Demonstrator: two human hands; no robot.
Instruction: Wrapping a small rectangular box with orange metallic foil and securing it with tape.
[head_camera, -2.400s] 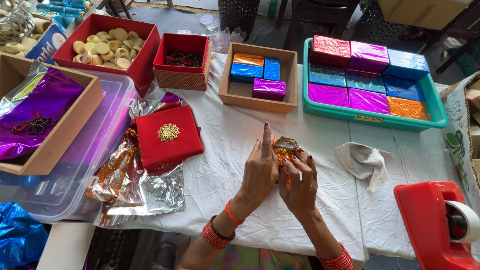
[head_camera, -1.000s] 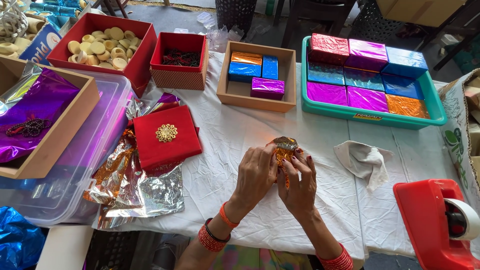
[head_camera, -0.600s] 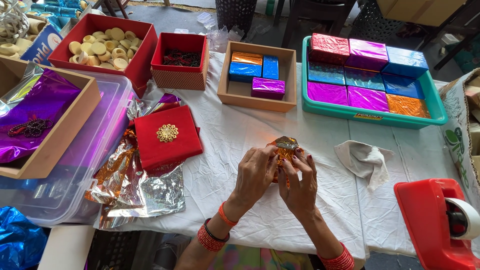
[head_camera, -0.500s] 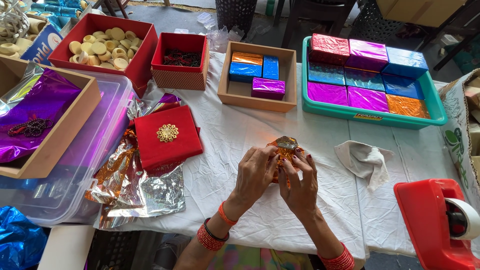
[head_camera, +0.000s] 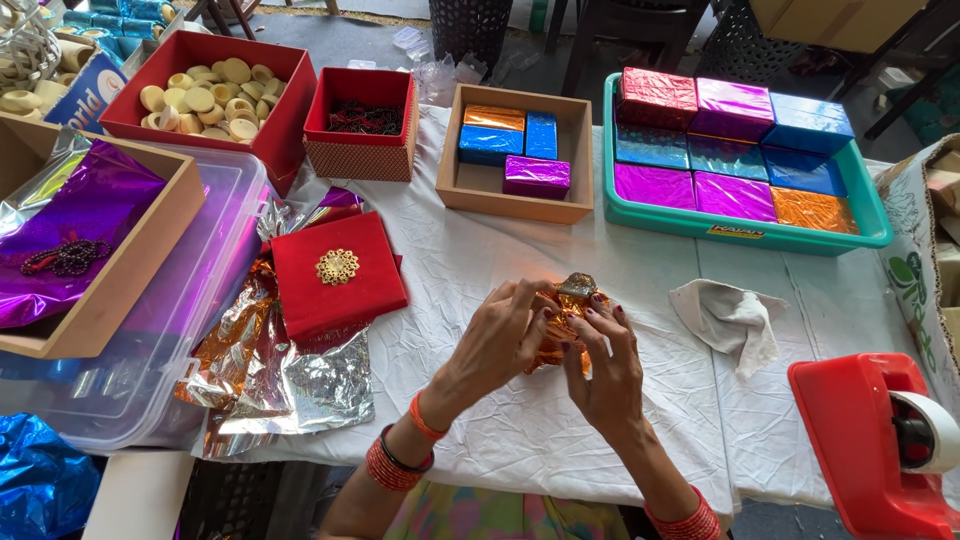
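My left hand (head_camera: 502, 335) and my right hand (head_camera: 604, 362) are both closed around a small object wrapped in orange foil (head_camera: 573, 300), just above the white tablecloth (head_camera: 470, 250). Its crumpled foil top pokes out between my fingertips; the rest is hidden by my fingers. A red velvet box with a gold ornament (head_camera: 337, 272) lies to the left on loose orange and silver foil sheets (head_camera: 290, 385). A crumpled white cloth (head_camera: 732, 318) lies to the right.
A teal tray (head_camera: 870, 225) of foil-wrapped boxes stands at the back right. A wooden box (head_camera: 575, 150) holds three wrapped boxes. Red boxes (head_camera: 285, 100) hold round pieces and dark beads. A red tape dispenser (head_camera: 865, 440) sits front right. A clear plastic bin (head_camera: 190, 300) and a wooden tray with purple foil (head_camera: 130, 260) stand on the left.
The raised left forefinger has come down; both hands have closed more tightly around the orange foil object, staying in the same spot.
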